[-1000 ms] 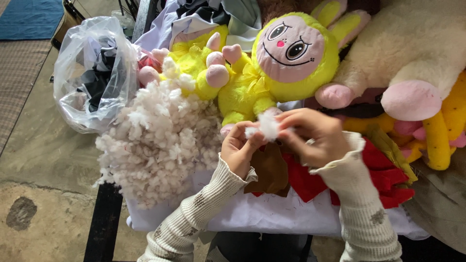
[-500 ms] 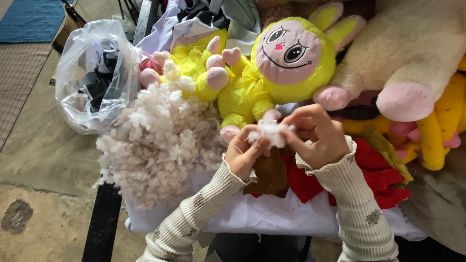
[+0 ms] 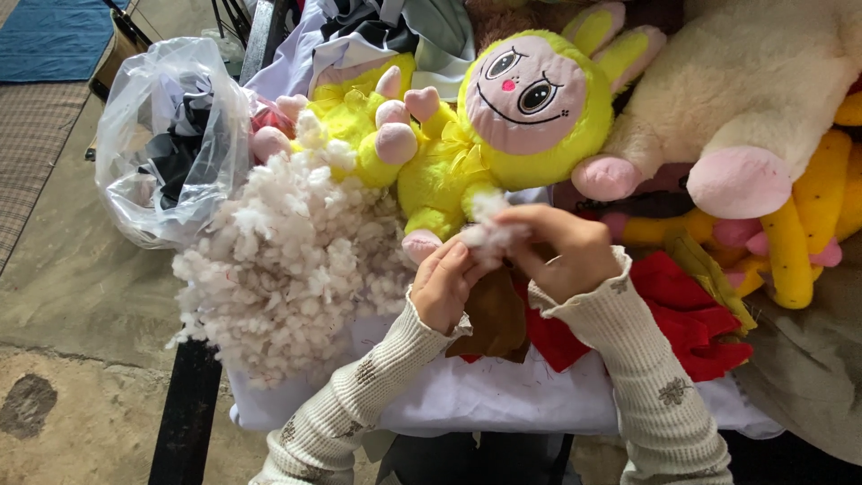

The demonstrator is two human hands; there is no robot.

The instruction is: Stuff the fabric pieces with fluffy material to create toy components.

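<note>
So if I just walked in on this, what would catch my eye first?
Probably the bright yellow plush doll with its big pink stitched face, lying at the top centre. Just below it, the left hand and right hand pinch a small tuft of white stuffing between them. To the left sits a big fluffy heap of the same white filling, with a clear plastic bag of dark scraps behind it.

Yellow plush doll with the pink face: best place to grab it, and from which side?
Probably the torso of the yellow plush doll, from above. It lies on its back, face up, body narrower than the big round head, so a grip closes around it. The left hand and right hand pinch a stuffing tuft by its foot, so stay clear there.
</note>
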